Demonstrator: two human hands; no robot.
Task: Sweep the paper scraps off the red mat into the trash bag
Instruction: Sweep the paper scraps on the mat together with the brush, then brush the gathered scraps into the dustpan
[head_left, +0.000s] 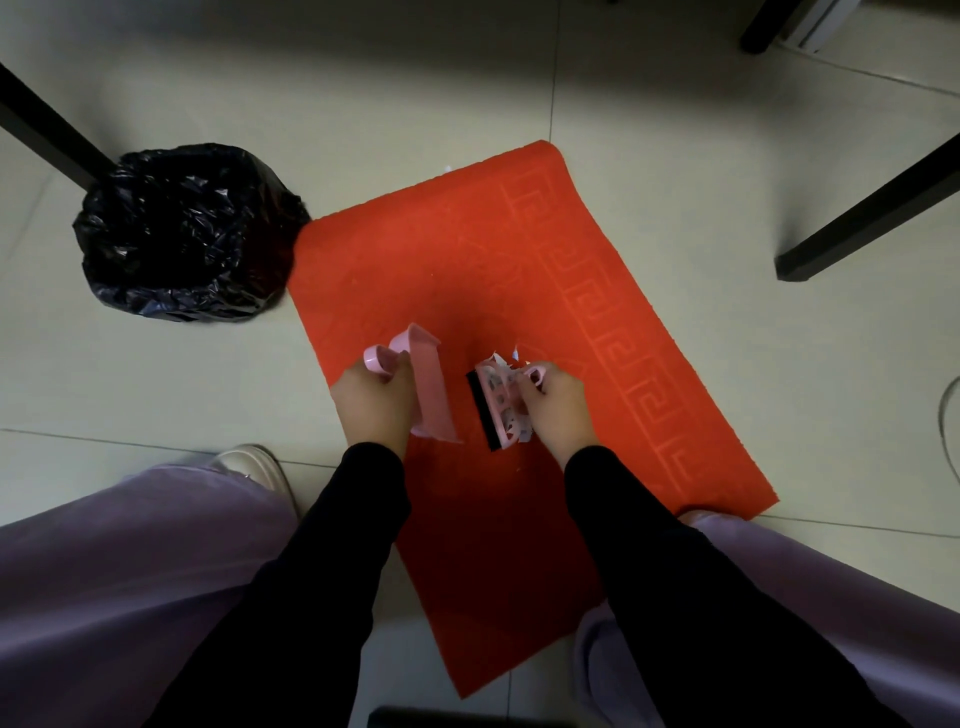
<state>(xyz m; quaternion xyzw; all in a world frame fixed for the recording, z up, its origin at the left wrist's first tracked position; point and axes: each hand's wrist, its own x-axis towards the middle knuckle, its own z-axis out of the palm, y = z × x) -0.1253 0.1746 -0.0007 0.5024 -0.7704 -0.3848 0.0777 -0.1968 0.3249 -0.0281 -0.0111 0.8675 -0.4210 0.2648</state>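
The red mat (493, 260) lies on the tiled floor, running from far centre toward me. My left hand (371, 402) grips a small pink dustpan (428, 384) by its loop handle, tilted on edge over the mat. To its right, my right hand (558, 405) holds a small pink brush with black bristles (491, 410). White paper scraps (506, 364) lie bunched under and beside the brush. One more white scrap (447, 169) peeks out at the mat's far edge. The black trash bag (187, 228) stands open on the floor, left of the mat.
Black table legs slant at the far left (47, 130) and at the right (872, 208); another stands at the top right (763, 26). My legs in purple trousers (130, 582) and a light shoe (254, 465) flank the mat. A cable (943, 415) curves at the right edge.
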